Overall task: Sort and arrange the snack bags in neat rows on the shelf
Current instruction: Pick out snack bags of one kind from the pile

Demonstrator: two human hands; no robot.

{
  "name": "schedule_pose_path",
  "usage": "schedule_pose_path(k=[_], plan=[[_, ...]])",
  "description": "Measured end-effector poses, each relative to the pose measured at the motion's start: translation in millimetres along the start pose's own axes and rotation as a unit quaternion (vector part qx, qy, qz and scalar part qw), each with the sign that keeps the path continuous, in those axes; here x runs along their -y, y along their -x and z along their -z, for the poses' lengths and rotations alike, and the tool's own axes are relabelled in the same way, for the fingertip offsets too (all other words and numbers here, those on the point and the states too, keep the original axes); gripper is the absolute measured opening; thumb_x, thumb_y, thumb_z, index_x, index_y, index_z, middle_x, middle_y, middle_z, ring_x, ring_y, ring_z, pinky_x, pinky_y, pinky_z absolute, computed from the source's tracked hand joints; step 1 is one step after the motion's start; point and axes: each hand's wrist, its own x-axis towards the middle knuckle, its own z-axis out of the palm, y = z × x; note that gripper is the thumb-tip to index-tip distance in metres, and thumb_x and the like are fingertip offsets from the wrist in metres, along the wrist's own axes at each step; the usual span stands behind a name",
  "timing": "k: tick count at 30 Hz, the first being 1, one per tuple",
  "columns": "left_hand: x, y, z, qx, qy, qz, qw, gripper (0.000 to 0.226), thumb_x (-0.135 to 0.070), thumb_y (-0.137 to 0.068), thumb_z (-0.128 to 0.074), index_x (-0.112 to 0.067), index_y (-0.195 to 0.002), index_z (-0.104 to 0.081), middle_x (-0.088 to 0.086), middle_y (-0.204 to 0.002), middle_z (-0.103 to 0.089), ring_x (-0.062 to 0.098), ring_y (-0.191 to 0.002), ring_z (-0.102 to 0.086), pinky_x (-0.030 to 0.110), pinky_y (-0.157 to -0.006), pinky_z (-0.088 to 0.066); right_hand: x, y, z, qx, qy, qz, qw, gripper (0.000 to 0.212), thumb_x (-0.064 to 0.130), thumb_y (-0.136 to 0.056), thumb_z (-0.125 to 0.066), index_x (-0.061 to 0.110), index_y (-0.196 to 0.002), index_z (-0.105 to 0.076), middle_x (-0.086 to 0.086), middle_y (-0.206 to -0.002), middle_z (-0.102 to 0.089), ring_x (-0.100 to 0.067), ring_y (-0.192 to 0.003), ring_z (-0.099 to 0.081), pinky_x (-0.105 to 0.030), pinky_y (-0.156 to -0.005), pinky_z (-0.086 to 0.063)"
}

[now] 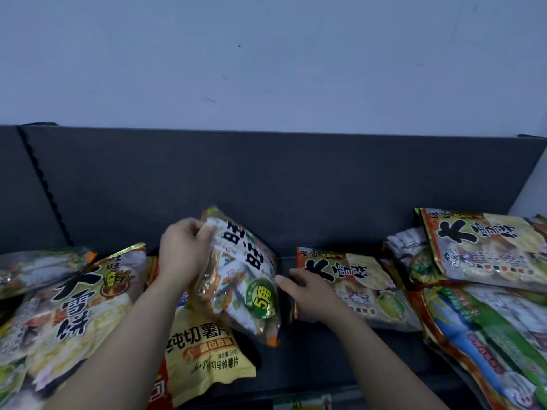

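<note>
Both bare forearms reach forward and inward. The left hand (185,251) is raised, its fingers curled closed in a grip. The right hand (310,292) sits lower, fingers loosely extended leftward.

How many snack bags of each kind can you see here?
Black-lettered cracker bags: 3
Yellow crisp bag: 1
Held bag: 1
Other bags, partly hidden: 3
Total: 8 visible; more may lie underneath.
</note>
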Motion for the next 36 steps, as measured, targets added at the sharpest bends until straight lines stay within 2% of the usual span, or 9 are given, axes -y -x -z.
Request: schedule_pose_path(k=[3, 6, 9, 12, 15, 21, 25, 28, 36], plan=[[-26.0, 5.0, 9.8, -0.054, 0.092, -0.021, 0.994, 0.022, -0.029, -0.092, -0.064, -0.012, -0.078, -0.065, 0.002, -0.066, -0.065, 0.018, -0.06, -0.06, 0.031, -0.056, -0.044, 8.6, 11.0, 4.8, -0.01, -0.091, 0.018, 0.996, 0.069, 0.057, -0.089, -0.054, 0.02, -0.146, -0.04, 0.004, -0.146, -0.044, -0.007, -0.124, -0.045, -0.024, -0.098, -0.035], [-46.8, 17.7, 3.4, -0.053, 0.203, 0.0, 0.978, 0.018, -0.031, -0.092, -0.064, -0.015, -0.085, -0.068, 0.002, -0.076, -0.071, 0.016, -0.067, -0.066, 0.033, -0.061, -0.052, 14.9, 24.9, 25.4, -0.023, -0.186, 0.046, 0.981, 0.05, 0.049, -0.091, -0.057, 0.028, -0.135, -0.046, 0.016, -0.121, -0.059, 0.012, -0.093, -0.061, -0.01, -0.077, -0.047], [-65.9, 38.2, -24.0, -0.018, 0.269, 0.01, 0.963, 0.014, -0.03, -0.093, -0.063, -0.02, -0.083, -0.066, 0.001, -0.077, -0.072, 0.015, -0.068, -0.068, 0.035, -0.063, -0.055, 8.7, 35.9, 60.6, -0.072, -0.214, 0.069, 0.972, 0.066, 0.056, -0.082, -0.066, 0.033, -0.138, -0.041, 0.011, -0.125, -0.06, 0.001, -0.1, -0.065, -0.022, -0.081, -0.055], [-76.7, 57.6, -63.1, 0.054, 0.266, 0.015, 0.962, 0.012, -0.026, -0.095, -0.06, -0.019, -0.088, -0.067, 0.002, -0.081, -0.074, 0.017, -0.073, -0.071, 0.038, -0.066, -0.057, -13.4, 44.9, 100.1, -0.149, -0.164, 0.054, 0.974, 0.08, 0.053, -0.078, -0.073, 0.032, -0.145, -0.034, 0.009, -0.132, -0.055, -0.012, -0.111, -0.062, -0.039, -0.093, -0.054], [-84.1, 77.8, -99.7, 0.144, 0.228, 0.0, 0.963, 0.009, -0.02, -0.095, -0.059, -0.022, -0.1, -0.065, -0.007, -0.093, -0.073, 0.01, -0.082, -0.07, 0.035, -0.071, -0.058, -41.5, 52.3, 129.3, -0.199, -0.064, 0.032, 0.977, 0.085, 0.044, -0.084, -0.07, 0.025, -0.152, -0.022, 0.008, -0.14, -0.044, -0.016, -0.127, -0.048, -0.033, -0.101, -0.044], [-74.4, 121.3, -141.2, 0.339, 0.051, -0.013, 0.939, 0.062, -0.031, -0.088, -0.065, -0.033, -0.14, -0.032, -0.009, -0.124, -0.059, 0.012, -0.107, -0.061, 0.032, -0.088, -0.051, -98.1, 48.5, 141.7, -0.196, 0.11, -0.043, 0.974, 0.064, 0.039, -0.091, -0.061, 0.02, -0.147, -0.034, -0.009, -0.143, -0.047, -0.028, -0.125, -0.049, -0.039, -0.099, -0.046], [-72.0, 132.3, -118.6, 0.271, -0.017, -0.04, 0.962, 0.061, -0.048, -0.083, -0.063, -0.027, -0.135, -0.041, 0.001, -0.132, -0.055, 0.02, -0.118, -0.056, 0.044, -0.096, -0.049, -88.7, 47.3, 135.2, -0.252, 0.175, 0.011, 0.952, 0.056, 0.032, -0.091, -0.061, 0.015, -0.142, -0.044, -0.017, -0.15, -0.033, -0.032, -0.138, -0.031, -0.043, -0.111, -0.033], [-54.5, 136.0, -84.4, 0.158, -0.135, -0.03, 0.978, 0.073, -0.044, -0.091, -0.059, -0.01, -0.149, -0.031, 0.01, -0.149, -0.041, 0.027, -0.135, -0.04, 0.039, -0.109, -0.036, -62.4, 46.6, 112.9, -0.252, 0.186, 0.115, 0.943, 0.052, 0.031, -0.089, -0.059, 0.009, -0.136, -0.051, -0.016, -0.147, -0.038, -0.031, -0.137, -0.033, -0.045, -0.112, -0.032], [20.7, 136.7, 13.5, 0.065, -0.297, 0.132, 0.944, 0.05, -0.044, -0.091, -0.056, -0.008, -0.126, -0.05, 0.014, -0.127, -0.056, 0.032, -0.116, -0.052, 0.04, -0.095, -0.043, -9.3, 34.3, 16.6, -0.07, 0.182, 0.208, 0.959, 0.05, 0.043, -0.093, -0.055, 0.019, -0.137, -0.051, -0.002, -0.142, -0.049, -0.02, -0.136, -0.036, -0.037, -0.115, -0.023]])
